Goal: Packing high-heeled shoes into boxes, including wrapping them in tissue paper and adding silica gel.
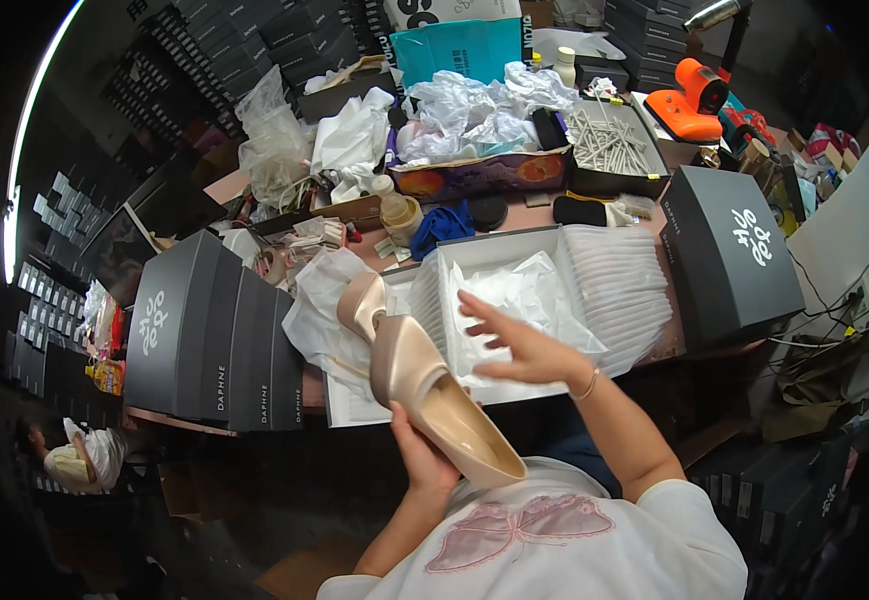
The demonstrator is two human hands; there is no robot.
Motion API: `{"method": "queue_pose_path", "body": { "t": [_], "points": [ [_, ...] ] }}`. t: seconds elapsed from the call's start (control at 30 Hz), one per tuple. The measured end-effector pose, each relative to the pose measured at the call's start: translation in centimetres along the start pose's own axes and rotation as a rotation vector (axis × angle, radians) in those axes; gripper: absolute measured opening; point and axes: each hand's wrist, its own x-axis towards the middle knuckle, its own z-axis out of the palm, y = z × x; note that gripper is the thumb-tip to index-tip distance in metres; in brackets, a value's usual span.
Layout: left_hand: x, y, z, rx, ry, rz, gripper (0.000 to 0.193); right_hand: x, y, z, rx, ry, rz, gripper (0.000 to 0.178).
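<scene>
My left hand grips a beige satin pump by its side, low and close to my body. The shoe slants, its toe end toward my shirt and its opening facing up. Another curved satin piece juts beyond its back end; whether that is its heel or part of a second shoe I cannot tell. My right hand holds nothing, fingers apart and slightly blurred, above an open shoebox with white tissue paper inside. Crumpled white wrapping lies left of the shoe.
Dark shoeboxes stand at the left and right. A stack of white padded sheets lies beside the open box. Farther back are a carton rim around crumpled plastic, a tray of white sticks and an orange device.
</scene>
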Motion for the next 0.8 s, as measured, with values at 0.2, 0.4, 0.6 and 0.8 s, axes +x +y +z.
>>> {"method": "queue_pose_path", "body": {
  "t": [0.2, 0.4, 0.6, 0.8],
  "points": [
    [0.2, 0.8, 0.0, -0.058, -0.047, -0.072, 0.078, 0.5, 14.9, -2.4, -1.167, -0.147, 0.396, 0.020],
    [0.7, 1.4, -0.6, -0.107, -0.091, -0.146, 0.073, -0.7, 2.9, -1.6, -0.464, 0.346, -0.045, 0.029],
    [0.8, 0.3, -0.1, -0.070, -0.075, -0.113, 0.068, -1.6, -0.9, 5.1, -0.638, -0.008, -0.381, 0.029],
    [0.7, -0.1, -0.2, 0.005, -0.086, -0.150, 0.068, -0.6, 0.2, 4.8, -0.854, 0.228, -0.430, 0.038]
  ]
}}
